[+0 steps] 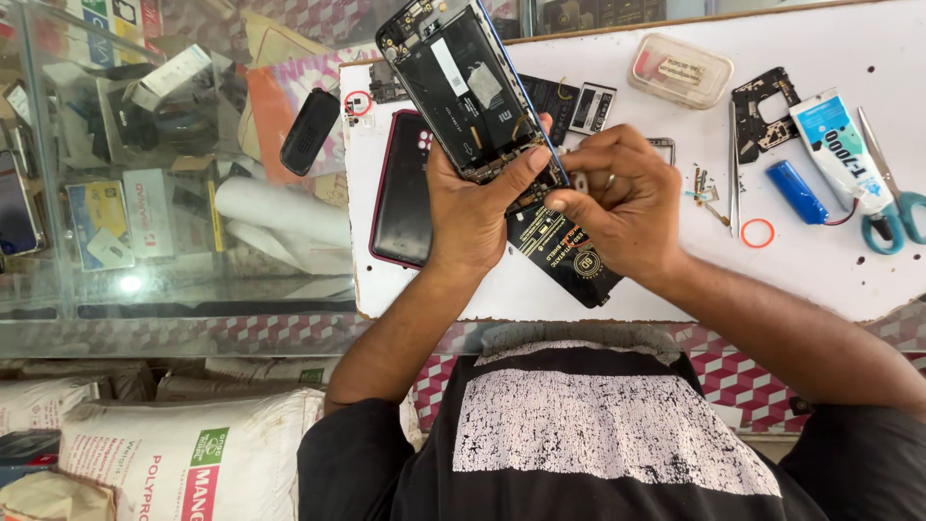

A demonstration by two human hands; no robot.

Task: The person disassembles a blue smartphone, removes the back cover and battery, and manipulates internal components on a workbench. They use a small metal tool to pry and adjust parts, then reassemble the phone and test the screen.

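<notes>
Opened phone, back cover off, held tilted above the white board, lower end in the left hand. Fingers wrapped round the frame, thumb pressed across the bottom edge, apparently to steady it. Right hand closed at the same lower end, fingertips pinched together on a small part there; what exactly is pinched, cannot tell. A black sheet lies under the hands. Phone back cover lies flat just left. Tweezers, glue tube, scissors and blue cylinder rest to the right, within reach.
</notes>
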